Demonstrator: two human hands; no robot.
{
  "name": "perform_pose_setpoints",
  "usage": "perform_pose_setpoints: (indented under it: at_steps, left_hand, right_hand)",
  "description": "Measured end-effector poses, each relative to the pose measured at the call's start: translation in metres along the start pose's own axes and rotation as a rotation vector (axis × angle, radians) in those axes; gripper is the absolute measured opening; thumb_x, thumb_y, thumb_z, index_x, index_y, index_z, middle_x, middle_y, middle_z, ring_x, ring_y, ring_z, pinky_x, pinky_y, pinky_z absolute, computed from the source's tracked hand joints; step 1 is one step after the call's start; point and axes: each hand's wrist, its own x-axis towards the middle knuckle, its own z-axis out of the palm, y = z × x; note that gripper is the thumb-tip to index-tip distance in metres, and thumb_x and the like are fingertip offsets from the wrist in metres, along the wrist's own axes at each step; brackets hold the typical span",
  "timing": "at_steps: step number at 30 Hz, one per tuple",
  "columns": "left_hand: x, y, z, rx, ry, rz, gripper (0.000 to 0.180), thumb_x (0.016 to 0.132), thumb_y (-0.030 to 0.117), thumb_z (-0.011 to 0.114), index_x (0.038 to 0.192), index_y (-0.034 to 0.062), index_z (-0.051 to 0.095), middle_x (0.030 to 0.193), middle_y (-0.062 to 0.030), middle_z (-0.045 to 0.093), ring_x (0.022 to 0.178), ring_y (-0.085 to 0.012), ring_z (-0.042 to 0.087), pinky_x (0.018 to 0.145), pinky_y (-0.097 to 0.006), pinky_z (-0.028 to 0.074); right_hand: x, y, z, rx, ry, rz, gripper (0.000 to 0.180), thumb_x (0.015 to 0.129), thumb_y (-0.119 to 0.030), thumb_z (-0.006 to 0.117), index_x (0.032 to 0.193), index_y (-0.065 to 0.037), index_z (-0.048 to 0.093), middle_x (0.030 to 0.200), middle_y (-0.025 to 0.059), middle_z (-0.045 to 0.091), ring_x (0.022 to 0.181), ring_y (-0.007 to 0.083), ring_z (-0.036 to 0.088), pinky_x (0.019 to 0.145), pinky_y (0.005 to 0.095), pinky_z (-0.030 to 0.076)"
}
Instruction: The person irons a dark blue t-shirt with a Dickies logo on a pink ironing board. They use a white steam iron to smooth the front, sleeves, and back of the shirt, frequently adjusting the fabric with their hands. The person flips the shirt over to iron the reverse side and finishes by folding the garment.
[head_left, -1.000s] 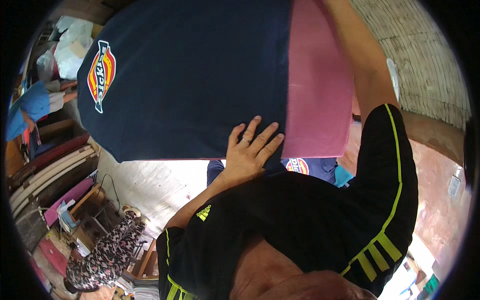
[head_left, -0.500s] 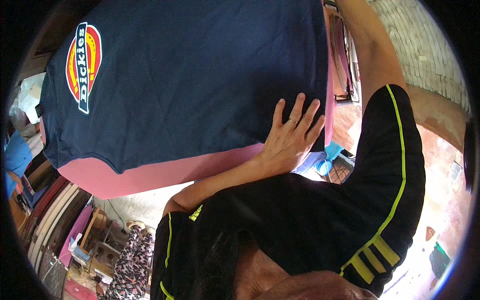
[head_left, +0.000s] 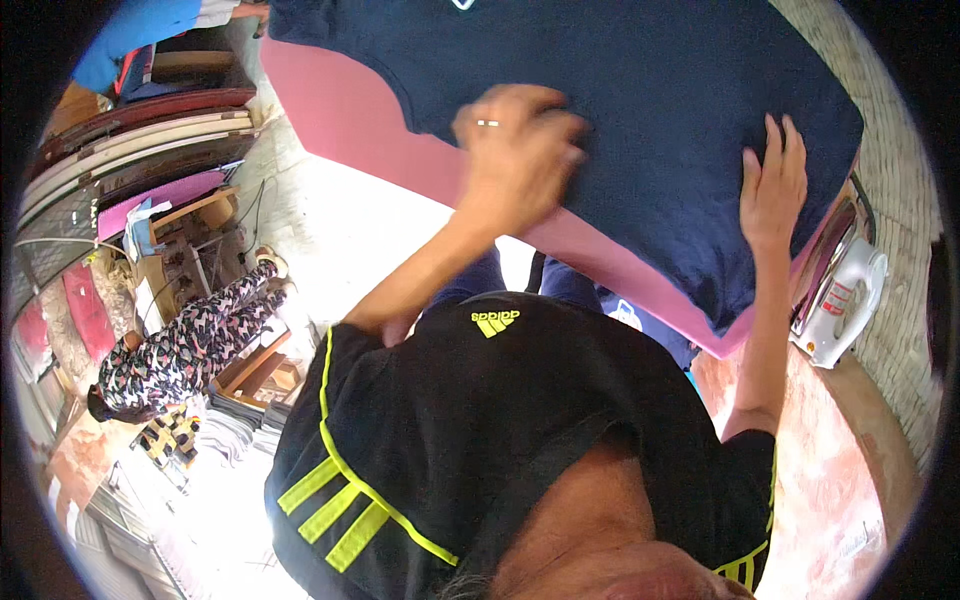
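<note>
The left hand (head_left: 520, 150), a ring on one finger, is curled loosely with its fingers bent down onto the navy T-shirt (head_left: 640, 90), pressing the cloth near its lower hem; it is blurred, so whether it pinches a fold or merely rests on it cannot be told; the right hand (head_left: 772, 185) lies open and flat on the same shirt toward its right side, fingers straight and together, gripping nothing; the shirt is spread over a pink board (head_left: 360, 120) whose edge shows as a band along the hem and runs down to a corner at the lower right, below the right hand; both forearms come up from a black top with yellow-green stripes (head_left: 480, 430) that fills the lower middle of the view; just beside the board's right corner stands a white iron (head_left: 840, 300), close to a woven surface (head_left: 890, 200) at the right rim; well apart, at the left, another person in patterned clothing (head_left: 190, 345) bends over a pale floor (head_left: 340, 230) near stacked boards (head_left: 140, 130) and cluttered wooden shelving (head_left: 175, 250).
</note>
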Motion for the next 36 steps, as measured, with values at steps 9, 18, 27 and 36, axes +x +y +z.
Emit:
perform_pose_setpoints:
  at_steps: [9, 18, 27, 36]
  left_hand:
    - [-0.037, -0.118, -0.046, -0.036, 0.099, -0.508, 0.036, 0.081, 0.038, 0.080, 0.077, 0.0023, 0.072, 0.085, -0.0130, 0.064, 0.086, -0.0280, 0.058, 0.076, -0.042, 0.046]
    - [-0.029, -0.127, -0.041, -0.291, 0.063, -0.369, 0.023, 0.089, 0.021, 0.071, 0.089, 0.0048, 0.055, 0.063, -0.0156, 0.061, 0.058, -0.0398, 0.062, 0.057, -0.047, 0.048]
    - [0.000, -0.200, -0.089, -0.358, 0.014, -0.464, 0.030, 0.090, 0.032, 0.070, 0.100, 0.0038, 0.066, 0.077, -0.0176, 0.070, 0.073, -0.0381, 0.069, 0.066, -0.047, 0.052]
    - [0.088, -0.412, -0.117, -0.036, 0.089, -0.296, 0.042, 0.091, 0.032, 0.070, 0.119, 0.0010, 0.065, 0.087, -0.0157, 0.068, 0.079, -0.0335, 0.064, 0.075, -0.043, 0.051]
  right_hand:
    - [0.027, -0.139, -0.007, 0.535, -0.018, 0.068, 0.027, 0.082, -0.014, 0.074, 0.107, -0.006, 0.069, 0.117, 0.0134, 0.066, 0.117, 0.0339, 0.058, 0.102, 0.0438, 0.043]
    - [0.042, -0.289, 0.046, 0.674, -0.190, -0.135, 0.033, 0.079, -0.013, 0.075, 0.110, -0.005, 0.066, 0.106, 0.0095, 0.060, 0.101, 0.0300, 0.059, 0.088, 0.0425, 0.048]
    - [0.053, -0.315, 0.050, 0.586, -0.189, -0.170, 0.022, 0.084, -0.015, 0.071, 0.103, -0.007, 0.067, 0.098, 0.0078, 0.063, 0.093, 0.0274, 0.062, 0.082, 0.0391, 0.052]
    - [0.055, -0.309, 0.040, 0.823, -0.175, -0.043, 0.019, 0.081, -0.006, 0.073, 0.098, -0.003, 0.066, 0.094, 0.0108, 0.065, 0.087, 0.0300, 0.064, 0.076, 0.0389, 0.053]
